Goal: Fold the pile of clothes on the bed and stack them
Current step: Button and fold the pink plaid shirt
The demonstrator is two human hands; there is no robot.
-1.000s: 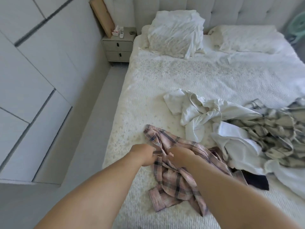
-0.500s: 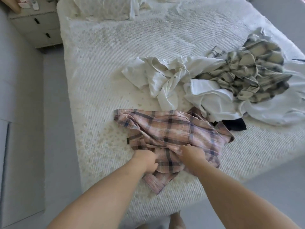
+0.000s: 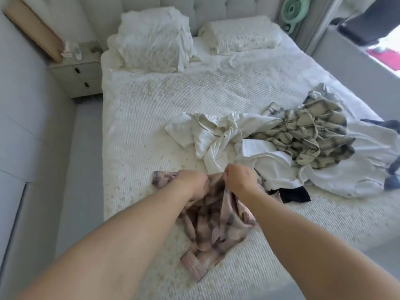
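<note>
The bed fills most of what I see, covered in a white textured spread, with a padded headboard at its far end. Two white pillows lie against that headboard, the left one rumpled and standing higher than the flat one on the right. To the left of the bed stands a pale nightstand with two drawers and small items on top. A green fan shows beyond the bed's far right corner.

On the right half of the bed lies the pile of clothes: a crumpled white shirt nearest the middle, a beige plaid garment heaped behind it, more white cloth spreading toward the right edge, and a small dark piece poking out at the near side.

Just in front of that pile, near the bed's near edge, is the pink plaid shirt, bunched and blurred. My left hand grips its upper edge with fingers curled into the fabric. My right hand pinches the same edge just beside it, fingers closed on the cloth, lifting it so the rest hangs down onto the spread.
</note>
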